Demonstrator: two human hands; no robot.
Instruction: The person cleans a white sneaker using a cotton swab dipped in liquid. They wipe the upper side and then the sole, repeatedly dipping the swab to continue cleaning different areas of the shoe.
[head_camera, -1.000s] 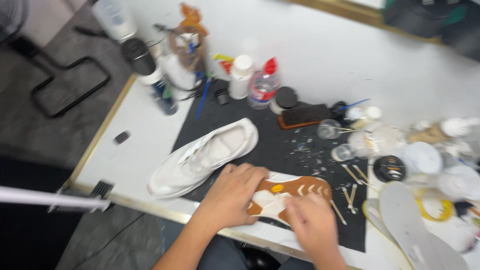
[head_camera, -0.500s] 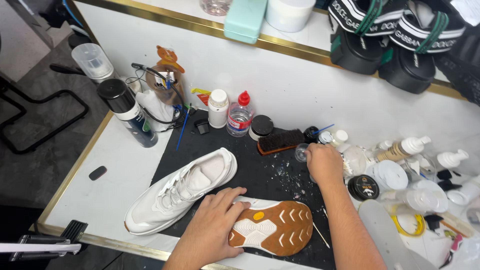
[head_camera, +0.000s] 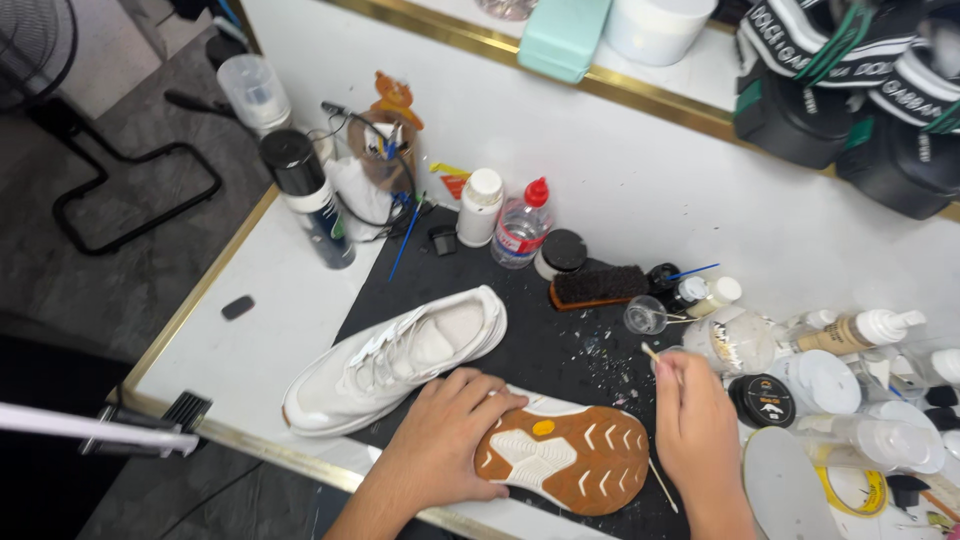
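White sneaker (head_camera: 395, 362) lies upright on the black mat (head_camera: 560, 340), toe toward surface edge. Left hand (head_camera: 440, 445) presses down flat, unclenched, on the overturned shoe (head_camera: 565, 455), brown sole up, long axis left-right. Right hand (head_camera: 695, 430), just right of it, pinches a thin stick (head_camera: 652, 353).

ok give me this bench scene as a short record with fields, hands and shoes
left hand: pressing flat on the upturned shoe, brown and white sole facing up
right hand: pinching a thin stick, its tip up
white sneaker: upright on the black mat, just left of the left hand
brush: behind, among bottles
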